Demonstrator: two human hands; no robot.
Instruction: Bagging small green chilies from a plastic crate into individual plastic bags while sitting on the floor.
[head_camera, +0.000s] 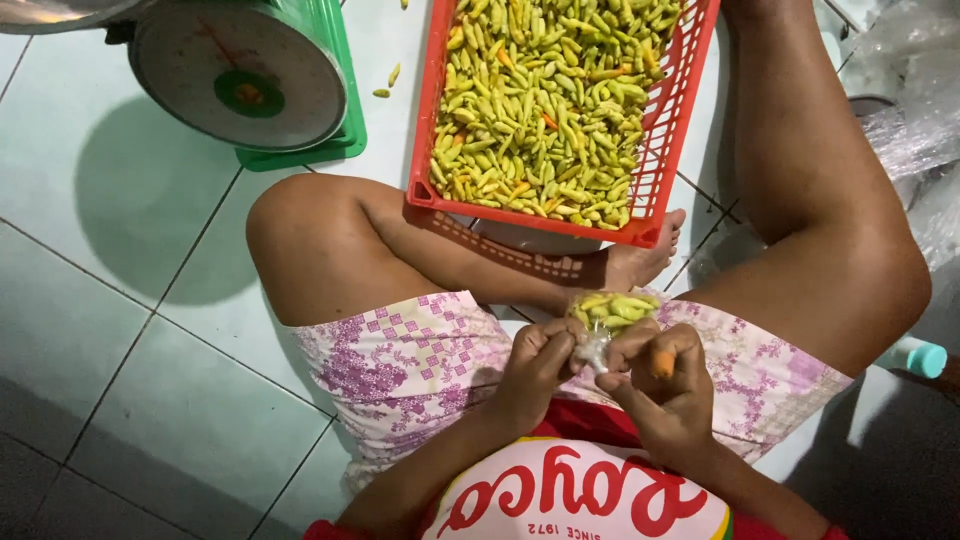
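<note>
Pale floor tiles (120, 330) carry a red basket (690, 110) of green chillies, with a green scale (250, 85) beside it. Just below the basket, both hands hold a small clear bag of chillies (612, 312): left hand (535, 365) and right hand (665, 385) fingers pinch its twisted neck closed.

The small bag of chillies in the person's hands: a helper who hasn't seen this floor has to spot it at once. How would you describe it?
Start at the big red plastic crate heaped with loose green-yellow chillies, on the tiled floor ahead of the seated person. Come down past its near edge to the lap, where the left hand and right hand meet. Pinched between them is a small clear bag of chillies, the only bagged ones.
</note>
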